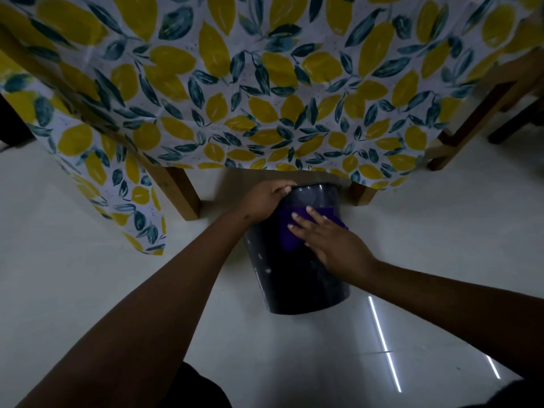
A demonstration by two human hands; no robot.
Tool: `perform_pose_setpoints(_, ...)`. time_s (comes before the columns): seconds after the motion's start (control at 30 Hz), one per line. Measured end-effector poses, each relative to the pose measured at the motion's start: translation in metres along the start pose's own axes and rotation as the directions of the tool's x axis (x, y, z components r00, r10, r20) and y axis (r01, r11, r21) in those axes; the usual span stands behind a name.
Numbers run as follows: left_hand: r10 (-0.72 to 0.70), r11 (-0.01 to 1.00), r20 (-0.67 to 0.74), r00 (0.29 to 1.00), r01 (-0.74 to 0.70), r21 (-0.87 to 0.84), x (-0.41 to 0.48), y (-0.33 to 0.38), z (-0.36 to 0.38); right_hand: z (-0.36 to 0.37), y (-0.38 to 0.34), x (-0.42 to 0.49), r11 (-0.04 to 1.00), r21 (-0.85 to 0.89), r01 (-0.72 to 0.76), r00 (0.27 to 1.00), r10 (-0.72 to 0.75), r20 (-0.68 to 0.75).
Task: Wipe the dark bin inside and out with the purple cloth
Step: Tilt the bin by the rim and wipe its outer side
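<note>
**Wiping the bin's outer wall**

The dark bin lies tipped on the pale floor, its mouth pointing toward the edge of the table draped in a lemon-print cloth, its base nearest the person. The left hand curls over the rim, fingers hooked inside and pinching the lip to steady it. The right hand lies flat with fingers spread, pressing the purple cloth against the upper side of the wall near the rim.

The outside looks to be the step in hand. To do it well, keep the palm flat so the whole cloth bears on the curve, stroke from rim to base in overlapping bands, and let the left hand roll the bin a little between passes so no strip is missed. The hold on the rim should be firm; a smooth round wall may slide on this glossy floor.
</note>
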State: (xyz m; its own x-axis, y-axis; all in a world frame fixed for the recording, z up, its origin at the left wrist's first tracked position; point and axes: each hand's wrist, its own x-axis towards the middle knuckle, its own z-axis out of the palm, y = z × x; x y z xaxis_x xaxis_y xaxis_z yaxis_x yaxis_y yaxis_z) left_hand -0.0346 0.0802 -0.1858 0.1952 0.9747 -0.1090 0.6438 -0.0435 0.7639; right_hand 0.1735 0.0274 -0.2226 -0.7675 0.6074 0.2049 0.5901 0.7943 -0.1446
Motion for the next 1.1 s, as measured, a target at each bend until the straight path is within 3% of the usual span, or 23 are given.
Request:
perform_pose_setpoints(0.07,-0.006,1.000,-0.022,1.000,0.006,0.001,0.001,-0.002,0.000,0.007,-0.002,-0.003,0.998,-0.027,0.048,0.999,-0.048,0.003)
perform_pose_setpoints(0.2,-0.024,0.998,-0.058,0.998,0.028,0.061,0.001,-0.001,0.000,0.022,-0.021,-0.017,0.934,-0.080,0.348,0.923,-0.327,0.203)
perform_pose_setpoints(0.27,-0.038,0.998,-0.058,0.998,0.040,0.043,0.001,0.000,0.001,0.025,-0.026,-0.014,0.921,-0.061,0.384,0.909,-0.366,0.199)
perform_pose_setpoints(0.33,-0.046,0.999,-0.049,0.998,0.046,0.000,0.002,-0.002,0.002,0.021,-0.022,-0.005,0.956,-0.040,0.289,0.953,-0.284,0.109)
perform_pose_setpoints(0.4,-0.046,0.998,-0.042,0.998,0.045,-0.034,0.003,-0.004,0.000,0.012,-0.010,0.007,0.994,0.005,0.105,0.994,-0.105,0.002)
perform_pose_setpoints(0.5,-0.038,0.997,-0.048,0.998,0.035,-0.068,0.001,-0.005,-0.002,0.007,0.001,0.015,0.995,0.086,-0.058,0.995,0.065,-0.074)
perform_pose_setpoints(0.63,-0.068,0.997,-0.078,0.995,0.072,0.040,0.003,-0.007,-0.002,0.019,-0.010,-0.004,0.989,-0.018,0.144,0.989,-0.143,0.039)
perform_pose_setpoints(0.73,-0.032,0.999,-0.075,0.997,0.034,0.021,0.002,-0.010,-0.003,0.029,-0.023,-0.018,0.941,-0.050,0.334,0.929,-0.320,0.186)
perform_pose_setpoints(0.8,-0.003,1.000,-0.059,0.998,0.004,0.026,0.000,-0.010,-0.002,0.033,-0.024,-0.019,0.926,-0.057,0.373,0.915,-0.357,0.187)
perform_pose_setpoints(0.9,-0.003,1.000,-0.068,0.998,0.005,0.018,0.003,-0.010,0.000,0.028,-0.014,-0.012,0.972,-0.035,0.231,0.971,-0.229,0.072)
perform_pose_setpoints(1.0,-0.009,1.000,-0.070,0.998,0.008,-0.018,0.003,-0.013,-0.002,0.021,-0.002,0.001,0.989,0.148,-0.024,0.998,0.033,-0.059)
perform_pose_setpoints(1.1,-0.037,0.999,-0.085,0.996,0.037,0.002,0.002,-0.020,-0.007,0.025,-0.002,-0.006,0.988,0.143,-0.061,0.998,0.060,0.009)
